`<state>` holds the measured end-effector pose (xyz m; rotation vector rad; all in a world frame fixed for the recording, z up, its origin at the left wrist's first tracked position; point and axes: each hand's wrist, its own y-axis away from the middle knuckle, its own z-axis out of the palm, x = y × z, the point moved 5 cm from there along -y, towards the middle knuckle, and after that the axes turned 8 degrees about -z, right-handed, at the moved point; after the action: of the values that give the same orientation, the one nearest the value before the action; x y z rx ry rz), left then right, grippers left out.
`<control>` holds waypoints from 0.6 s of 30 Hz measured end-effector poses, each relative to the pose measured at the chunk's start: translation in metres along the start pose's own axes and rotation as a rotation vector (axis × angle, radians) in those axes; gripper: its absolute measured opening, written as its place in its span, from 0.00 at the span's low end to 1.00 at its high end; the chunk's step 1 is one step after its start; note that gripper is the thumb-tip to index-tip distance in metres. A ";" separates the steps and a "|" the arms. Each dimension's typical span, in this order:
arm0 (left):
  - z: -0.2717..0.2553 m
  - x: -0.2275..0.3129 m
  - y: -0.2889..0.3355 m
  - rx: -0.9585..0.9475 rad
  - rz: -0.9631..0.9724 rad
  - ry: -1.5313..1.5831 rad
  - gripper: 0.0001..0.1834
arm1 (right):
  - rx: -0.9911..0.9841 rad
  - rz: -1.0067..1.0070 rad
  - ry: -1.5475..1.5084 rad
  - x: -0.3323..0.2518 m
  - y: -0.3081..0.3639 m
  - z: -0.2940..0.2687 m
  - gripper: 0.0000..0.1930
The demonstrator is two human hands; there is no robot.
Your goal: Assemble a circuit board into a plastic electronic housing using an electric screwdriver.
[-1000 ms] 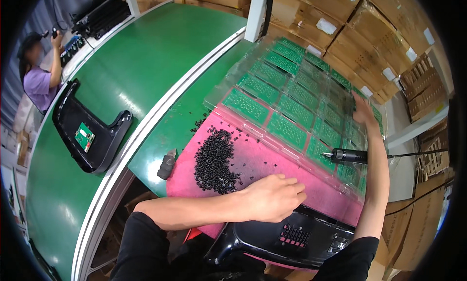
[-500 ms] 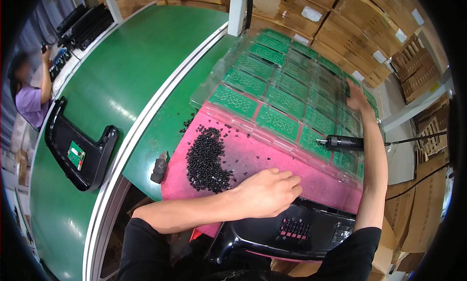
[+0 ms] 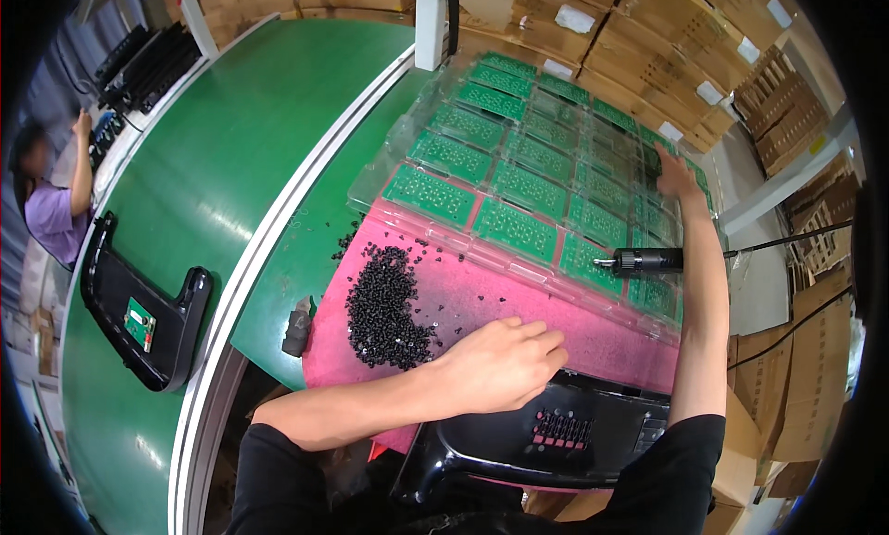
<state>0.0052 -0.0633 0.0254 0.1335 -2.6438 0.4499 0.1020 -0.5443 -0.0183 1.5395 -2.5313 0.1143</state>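
Note:
My left hand hovers over the upper edge of a glossy black plastic housing, its fingers curled inward; what they hold, if anything, is hidden. Left of it, a heap of small black parts lies on a pink mat. Stretched far forward, my right hand touches the far right of a clear tray with rows of green circuit boards. Its fingers and thumb look spread apart at a board there. Beside my right forearm, a black corded electric screwdriver lies across the boards.
On the green conveyor belt to the left rests another black housing with a small green board on it. A metal rail separates belt and bench. Cardboard boxes are stacked behind. A person in purple works at far left.
The whole view has shifted slightly, so the tray and belt appear a little farther left. Both hands keep nearly the same poses and places.

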 end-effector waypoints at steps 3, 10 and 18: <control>0.002 -0.002 0.002 0.022 0.000 -0.009 0.09 | 0.009 -0.022 0.014 0.000 0.002 -0.002 0.47; 0.002 -0.003 0.001 0.030 -0.027 -0.074 0.09 | 0.789 -0.116 -0.187 -0.019 0.049 -0.076 0.48; -0.022 0.003 0.004 0.312 -0.149 0.110 0.34 | 0.578 -0.559 -1.464 -0.153 0.213 -0.160 0.46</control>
<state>0.0105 -0.0522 0.0440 0.3889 -2.4190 0.7916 -0.0002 -0.2874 0.1156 3.4398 -2.7807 -0.6485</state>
